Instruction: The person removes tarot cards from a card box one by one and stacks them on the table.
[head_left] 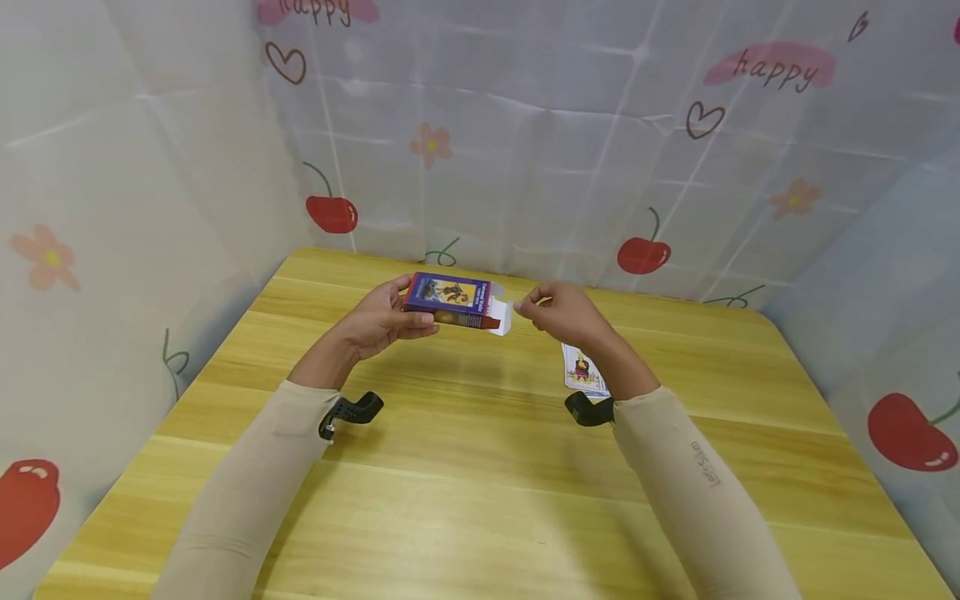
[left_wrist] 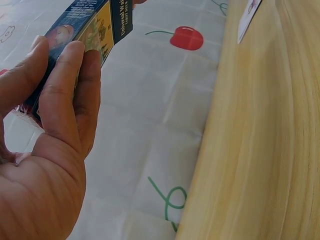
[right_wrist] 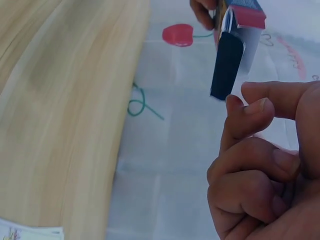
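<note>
My left hand (head_left: pixel 378 321) grips a dark blue tarot card box (head_left: pixel 450 293) by its left end, thumb on the near side. The box is held above the table, its end open toward the right, with a white-lined flap (head_left: pixel 500 317) sticking out. In the right wrist view that flap (right_wrist: pixel 227 65) hangs dark side out. Close by the flap is my right hand (head_left: pixel 566 312), fingers curled, thumb and index fingertips near its edge; nothing shows in its grasp. Whether a fingertip touches the flap is hard to tell. Below the right wrist lies a pile of picture cards (head_left: pixel 581 372), partly hidden.
The wooden table (head_left: pixel 450 492) runs up to printed curtains (head_left: pixel 525 150) at the back and both sides. A black wrist mount (head_left: pixel 356 408) juts from the left sleeve, and another black mount (head_left: pixel 588 410) from the right.
</note>
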